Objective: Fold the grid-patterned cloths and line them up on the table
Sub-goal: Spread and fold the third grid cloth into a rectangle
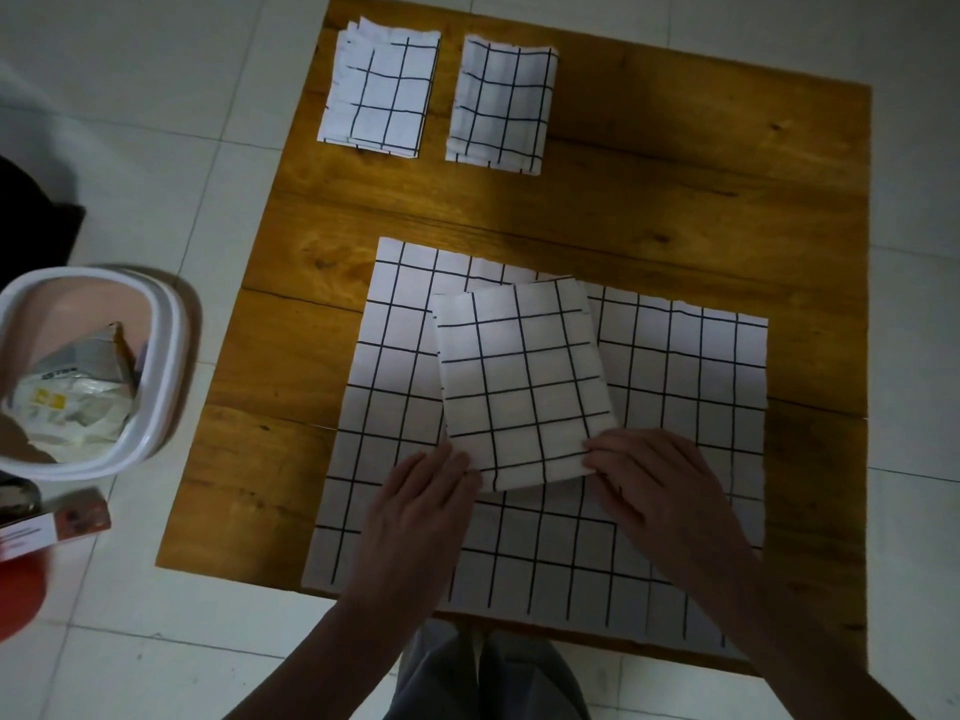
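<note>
Folded grid cloth is seen lying tilted on top of a large unfolded grid cloth, near the front-centre of the wooden table. Its near edge is flanked by both hands: near-left corner at the left hand, near-right corner at the right hand.

Left hand: laid mostly flat, fingers extended and close together, fingertips touching the folded cloth's near-left corner. Whether the edge is pinched or only pressed cannot be told; the thumb is hidden.

Right hand: fingers slightly curled, fingertips resting on the near-right corner of the folded cloth. A pinch looks possible, but the underside of the grip is not shown, so it cannot be told.

Rest of the palm and both forearms are laid over the unfolded cloth, which overhangs the near table edge slightly.

Two finished folded cloths are lined up at the far left of the table, side by side and apart: left one, right one.

On the tiled floor left of the table, a white bin with wrappers inside is visible.
</note>
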A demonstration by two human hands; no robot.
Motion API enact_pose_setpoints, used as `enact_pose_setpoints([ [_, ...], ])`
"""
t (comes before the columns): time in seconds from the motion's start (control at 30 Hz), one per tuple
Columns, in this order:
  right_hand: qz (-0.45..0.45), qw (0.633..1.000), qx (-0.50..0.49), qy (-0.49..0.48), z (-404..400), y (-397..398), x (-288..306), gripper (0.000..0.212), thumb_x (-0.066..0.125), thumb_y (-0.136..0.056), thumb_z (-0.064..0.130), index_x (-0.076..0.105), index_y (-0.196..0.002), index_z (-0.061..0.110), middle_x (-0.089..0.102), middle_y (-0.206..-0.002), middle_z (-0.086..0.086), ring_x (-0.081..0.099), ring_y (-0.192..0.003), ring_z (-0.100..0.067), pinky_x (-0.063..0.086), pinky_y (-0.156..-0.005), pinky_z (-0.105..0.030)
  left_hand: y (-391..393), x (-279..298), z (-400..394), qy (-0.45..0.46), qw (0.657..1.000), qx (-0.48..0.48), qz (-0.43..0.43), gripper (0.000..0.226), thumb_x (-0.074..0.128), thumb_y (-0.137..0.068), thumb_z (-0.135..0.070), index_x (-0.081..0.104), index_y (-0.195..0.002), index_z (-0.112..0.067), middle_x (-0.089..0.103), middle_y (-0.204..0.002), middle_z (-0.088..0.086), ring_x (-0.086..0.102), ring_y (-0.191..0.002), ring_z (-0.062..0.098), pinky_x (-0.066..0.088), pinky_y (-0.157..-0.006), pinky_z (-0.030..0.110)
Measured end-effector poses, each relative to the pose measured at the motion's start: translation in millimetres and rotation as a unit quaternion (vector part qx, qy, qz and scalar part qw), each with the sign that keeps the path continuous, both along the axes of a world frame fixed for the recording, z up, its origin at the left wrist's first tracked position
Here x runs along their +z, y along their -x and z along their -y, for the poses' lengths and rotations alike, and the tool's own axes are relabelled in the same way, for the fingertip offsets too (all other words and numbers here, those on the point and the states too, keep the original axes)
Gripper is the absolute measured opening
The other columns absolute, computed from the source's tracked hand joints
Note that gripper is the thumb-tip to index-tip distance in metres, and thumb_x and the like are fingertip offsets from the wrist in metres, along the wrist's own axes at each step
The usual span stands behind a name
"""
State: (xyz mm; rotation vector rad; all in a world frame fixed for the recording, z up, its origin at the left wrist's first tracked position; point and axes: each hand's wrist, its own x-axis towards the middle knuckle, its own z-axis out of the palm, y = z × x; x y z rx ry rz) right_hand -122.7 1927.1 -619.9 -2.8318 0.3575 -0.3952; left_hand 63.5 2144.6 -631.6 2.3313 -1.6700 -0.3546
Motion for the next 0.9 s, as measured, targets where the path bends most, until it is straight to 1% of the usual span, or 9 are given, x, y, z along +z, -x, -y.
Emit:
enact_pose_setpoints([
  [0.07, -0.005, 0.999, 0.001, -0.033, -2.3, 6.0, 1.2, 0.027, 0.047, -0.108, 0.032, 0.066, -0.119, 0.016, 0.073, -0.117, -0.006, 0.060, -0.115, -0.018, 0.040, -0.107, -0.033, -4.8, 5.2, -2.1, 0.046, 0.999, 0.006, -0.014, 0.054, 0.095, -0.065, -0.014, 0.076, -0.116, -0.011, 0.076, -0.120, 0.009, 0.072, -0.115, 0.026, 0.051, -0.104, 0.040],
  [0.13, -0.016, 0.998, 0.001, -0.068, -4.7, 10.6, 5.8, 0.031, 0.037, -0.112, 0.038, 0.061, -0.121, 0.020, 0.074, -0.112, -0.004, 0.059, -0.111, -0.015, 0.039, -0.105, -0.029, -10.7, 13.4, -4.0, 0.092, 0.995, 0.019, -0.040, 0.030, 0.071, -0.089, -0.021, 0.075, -0.118, -0.013, 0.077, -0.118, 0.006, 0.072, -0.113, 0.021, 0.052, -0.101, 0.036],
  [0.2, -0.014, 0.995, -0.007, -0.100, -6.8, 13.6, 12.9, 0.030, 0.036, -0.111, 0.041, 0.059, -0.119, 0.023, 0.074, -0.106, 0.000, 0.059, -0.106, -0.011, 0.041, -0.100, -0.027, -16.4, 20.3, -7.1, 0.106, 0.992, 0.023, -0.069, 0.032, 0.054, -0.097, -0.027, 0.074, -0.118, -0.015, 0.077, -0.117, 0.003, 0.071, -0.113, 0.017, 0.055, -0.099, 0.036],
  [0.33, -0.007, 0.978, -0.064, -0.199, -12.1, 16.8, 21.8, 0.022, 0.055, -0.102, 0.042, 0.066, -0.116, 0.028, 0.072, -0.108, 0.011, 0.062, -0.103, -0.004, 0.049, -0.092, -0.029, -25.4, 23.1, -13.7, 0.129, 0.979, 0.053, -0.150, 0.029, 0.055, -0.099, -0.032, 0.074, -0.118, -0.021, 0.076, -0.116, -0.004, 0.067, -0.112, 0.004, 0.059, -0.092, 0.034],
  [0.5, -0.015, 0.923, -0.156, -0.351, -13.9, 11.0, 26.5, 0.015, 0.068, -0.098, 0.037, 0.068, -0.111, 0.044, 0.071, -0.111, 0.026, 0.067, -0.107, -0.001, 0.054, -0.090, -0.026, -30.5, 25.0, -11.6, 0.140, 0.964, 0.078, -0.212, 0.023, 0.056, -0.099, -0.032, 0.065, -0.120, -0.030, 0.074, -0.111, -0.010, 0.066, -0.107, -0.002, 0.059, -0.088, 0.024],
  [0.6, 0.005, 0.900, -0.195, -0.391, -13.7, 4.5, 30.1, 0.015, 0.065, -0.092, 0.034, 0.068, -0.105, 0.041, 0.071, -0.105, 0.029, 0.068, -0.101, 0.003, 0.052, -0.083, -0.013, -31.3, 27.1, -5.1, 0.145, 0.950, 0.104, -0.255, 0.021, 0.060, -0.098, -0.035, 0.065, -0.118, -0.030, 0.071, -0.109, -0.017, 0.068, -0.102, -0.002, 0.057, -0.084, 0.019],
  [0.73, 0.044, 0.880, -0.233, -0.411, -13.4, -1.0, 27.6, 0.014, 0.063, -0.092, 0.037, 0.065, -0.106, 0.039, 0.071, -0.105, 0.028, 0.069, -0.102, 0.002, 0.053, -0.086, -0.012, -31.4, 28.9, 9.6, 0.121, 0.909, 0.158, -0.366, 0.027, 0.062, -0.095, -0.044, 0.069, -0.115, -0.027, 0.072, -0.104, -0.020, 0.069, -0.104, 0.005, 0.054, -0.086, 0.017],
  [0.87, 0.071, 0.861, -0.277, -0.420, -10.1, -7.4, 22.9, 0.012, 0.062, -0.094, 0.030, 0.064, -0.104, 0.037, 0.071, -0.101, 0.024, 0.069, -0.095, -0.001, 0.053, -0.081, -0.011, -31.9, 24.8, 27.3, 0.110, 0.885, 0.164, -0.422, 0.005, 0.063, -0.099, -0.027, 0.066, -0.097, -0.029, 0.071, -0.091, -0.013, 0.069, -0.097, 0.015, 0.054, -0.085, 0.021],
  [0.9, 0.075, 0.860, -0.285, -0.417, -9.1, -9.2, 21.8, 0.011, 0.062, -0.096, 0.026, 0.064, -0.103, 0.035, 0.070, -0.098, 0.022, 0.068, -0.091, -0.002, 0.052, -0.078, -0.010, -32.1, 23.5, 30.9, 0.104, 0.882, 0.175, -0.424, 0.011, 0.064, -0.100, -0.019, 0.065, -0.094, -0.029, 0.070, -0.089, -0.013, 0.069, -0.096, 0.013, 0.055, -0.086, 0.021],
])
